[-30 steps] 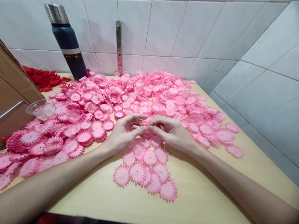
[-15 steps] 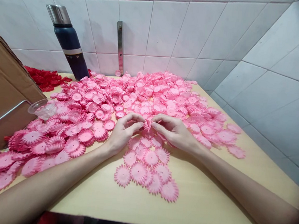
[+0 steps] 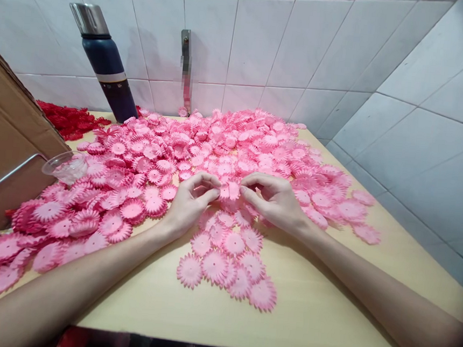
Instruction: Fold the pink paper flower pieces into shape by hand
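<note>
Left hand (image 3: 190, 202) and right hand (image 3: 273, 201): you pinch a pink flower piece (image 3: 233, 190) between both, right of the bottle (image 3: 108, 73) and nearer you. Pink pile (image 3: 201, 144) spreads on the table (image 3: 317, 310), before and right of the bottle; red pieces (image 3: 68, 121) left of it.

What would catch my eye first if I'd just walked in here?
Probably the great heap of pink, jagged-edged flower discs spread over the pale tabletop. At its near side, the left hand and right hand meet around a small pink piece. Behind, toward the left, a dark blue bottle with a silvery top stands near the tiled wall.
</note>
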`<state>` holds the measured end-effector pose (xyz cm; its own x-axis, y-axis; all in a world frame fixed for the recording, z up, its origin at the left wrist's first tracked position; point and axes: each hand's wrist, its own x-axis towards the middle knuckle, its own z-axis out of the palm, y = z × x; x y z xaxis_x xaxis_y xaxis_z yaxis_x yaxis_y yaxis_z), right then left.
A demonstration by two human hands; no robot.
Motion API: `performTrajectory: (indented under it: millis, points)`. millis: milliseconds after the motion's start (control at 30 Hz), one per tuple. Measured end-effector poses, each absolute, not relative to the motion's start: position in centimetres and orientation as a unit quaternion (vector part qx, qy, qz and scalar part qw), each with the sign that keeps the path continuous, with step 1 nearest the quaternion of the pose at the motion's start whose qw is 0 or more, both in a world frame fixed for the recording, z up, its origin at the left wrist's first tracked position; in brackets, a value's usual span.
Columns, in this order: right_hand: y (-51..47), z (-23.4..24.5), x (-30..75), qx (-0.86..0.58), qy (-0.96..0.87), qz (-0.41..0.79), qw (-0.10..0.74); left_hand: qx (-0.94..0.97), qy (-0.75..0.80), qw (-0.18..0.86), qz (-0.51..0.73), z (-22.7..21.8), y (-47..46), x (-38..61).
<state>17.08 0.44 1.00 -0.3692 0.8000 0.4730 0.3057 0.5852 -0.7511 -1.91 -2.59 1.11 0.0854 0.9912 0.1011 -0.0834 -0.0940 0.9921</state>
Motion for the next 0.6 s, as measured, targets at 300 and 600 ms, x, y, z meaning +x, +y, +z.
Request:
performTrajectory:
  millis: [300,600]
  points:
    - [-0.10,1.17,16.65,-0.300,-0.812,0.266,0.425,0.583,0.460,0.484,0.463,1.46,-2.80,-1.80]
    - [0.83,0.84,17.41,-0.417,-0.729,0.244,0.485,0.521,0.444,0.521,0.511,0.79,-2.44,-1.98]
